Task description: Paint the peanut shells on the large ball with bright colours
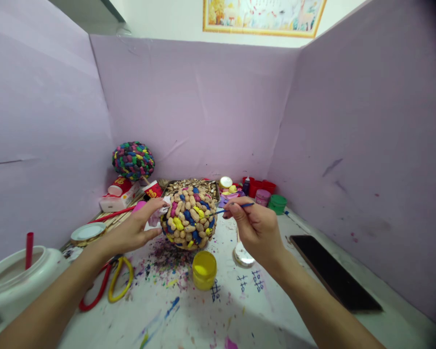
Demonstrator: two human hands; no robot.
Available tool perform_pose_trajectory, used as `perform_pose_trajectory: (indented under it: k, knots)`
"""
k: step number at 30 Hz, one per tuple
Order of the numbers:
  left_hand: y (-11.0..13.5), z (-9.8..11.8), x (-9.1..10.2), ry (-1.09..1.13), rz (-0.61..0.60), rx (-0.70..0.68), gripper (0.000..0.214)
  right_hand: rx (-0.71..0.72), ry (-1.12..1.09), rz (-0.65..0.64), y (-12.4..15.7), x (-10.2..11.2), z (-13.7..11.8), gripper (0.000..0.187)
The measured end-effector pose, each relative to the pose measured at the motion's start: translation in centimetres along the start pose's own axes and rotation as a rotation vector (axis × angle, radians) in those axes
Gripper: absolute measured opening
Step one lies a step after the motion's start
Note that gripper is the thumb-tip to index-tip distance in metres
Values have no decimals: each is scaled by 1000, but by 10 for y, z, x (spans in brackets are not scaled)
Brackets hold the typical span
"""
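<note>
A round ball covered in peanuts (189, 220) stands on the table in front of me; some peanuts are painted blue, yellow or magenta, the others bare. My left hand (138, 225) holds it by its left side, thumb and fingers apart against the shell. A crumpled, stained tissue (155, 218) shows by those fingers; whether they pinch it I cannot tell. In my right hand (256, 228) a thin blue paintbrush (221, 212) is pinched, its tip at the ball's right front. An open jar of yellow paint (204, 271) is just below the ball.
Red-and-yellow-handled scissors (109, 283) and a white pot (22, 271) lie to the left. A black flat slab (334, 271) is at right. Behind are a tray of peanuts (207, 186), a painted ball (133, 161) and paint tubs (277, 204). Purple panels (199, 106) enclose the table.
</note>
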State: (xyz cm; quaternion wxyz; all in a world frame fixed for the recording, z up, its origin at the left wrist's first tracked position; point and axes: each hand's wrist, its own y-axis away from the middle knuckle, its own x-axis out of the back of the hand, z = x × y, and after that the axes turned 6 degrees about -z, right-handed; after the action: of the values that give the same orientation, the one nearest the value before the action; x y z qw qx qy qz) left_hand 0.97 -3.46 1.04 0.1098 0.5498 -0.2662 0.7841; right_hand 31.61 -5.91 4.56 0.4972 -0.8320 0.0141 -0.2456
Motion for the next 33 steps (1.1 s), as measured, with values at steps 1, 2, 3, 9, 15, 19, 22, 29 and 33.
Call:
perform_pose_trajectory:
  k: [1,2,3,9,15,19,22,29,33]
  knots:
    - [0,0,0,0,2,3,62,0,-4,3,0,0,0,19]
    - [0,-1,0,-1,2,5,62,0,-7,4,0,0,0,18]
    - [0,-1,0,-1,1,8,62,0,-12,3,0,0,1,18]
    - [0,1,1,-5,-9,6,60,-4,-32,15,1,0,2,18]
    - [0,3,1,-7,-13,-6,60,-8,-19,15,1,-1,1,19]
    - [0,2,1,2,-33,2,58,-10,-3,6,1,-1,1,21]
    - [0,2,1,4,-40,4,58,-13,11,2,0,0,1,21]
    - [0,0,1,3,-44,-1,58,-16,15,-8,0,1,2,22]
    - [0,1,1,-7,-35,-5,58,-18,24,0,1,0,2,21]
